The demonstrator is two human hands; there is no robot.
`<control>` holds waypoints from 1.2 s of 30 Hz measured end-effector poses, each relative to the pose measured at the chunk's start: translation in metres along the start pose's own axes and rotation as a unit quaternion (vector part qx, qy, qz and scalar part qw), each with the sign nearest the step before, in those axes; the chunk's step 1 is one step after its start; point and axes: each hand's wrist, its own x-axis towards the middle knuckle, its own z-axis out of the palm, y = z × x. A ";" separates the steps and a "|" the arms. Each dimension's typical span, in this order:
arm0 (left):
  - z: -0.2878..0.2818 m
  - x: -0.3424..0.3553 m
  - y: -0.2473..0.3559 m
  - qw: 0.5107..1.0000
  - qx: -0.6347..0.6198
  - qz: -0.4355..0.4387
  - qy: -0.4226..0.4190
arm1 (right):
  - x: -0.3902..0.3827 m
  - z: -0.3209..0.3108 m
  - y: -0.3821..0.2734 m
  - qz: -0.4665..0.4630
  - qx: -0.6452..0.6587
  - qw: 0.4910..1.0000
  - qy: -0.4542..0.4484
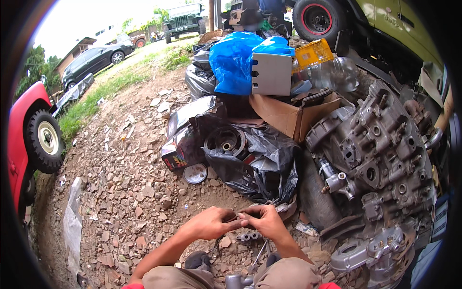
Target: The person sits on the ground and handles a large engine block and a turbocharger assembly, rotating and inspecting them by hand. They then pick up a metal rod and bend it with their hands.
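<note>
My left hand and my right hand meet in front of my knees, thumbs and fingertips pinched together. Whatever lies between the fingertips is too small and dark to make out. Just below them on the rubble sits a small grey metal part with round holes. A thin metal rod, perhaps a tool shaft, slants near my right knee. Between my legs, a silvery metal piece with a round opening shows at the lower edge.
A black plastic bag with metal parts lies ahead, beside a cardboard box. Greasy engine castings pile up on the right; a grey metal housing rests nearer. A round lid lies on broken stone. A red vehicle stands left.
</note>
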 end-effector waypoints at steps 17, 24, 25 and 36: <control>0.003 0.007 0.000 1.000 -0.007 -0.005 0.004 | 0.004 0.003 0.000 -0.010 -0.042 0.999 0.018; 0.002 0.005 -0.006 1.000 -0.019 -0.006 -0.006 | 0.002 0.007 0.001 -0.027 -0.039 0.998 0.037; 0.003 0.005 -0.003 0.999 -0.033 -0.017 -0.009 | 0.001 0.007 -0.001 -0.005 -0.008 1.000 0.030; 0.005 0.002 -0.004 0.998 -0.043 0.007 0.045 | 0.007 0.003 0.008 -0.042 0.053 0.994 0.082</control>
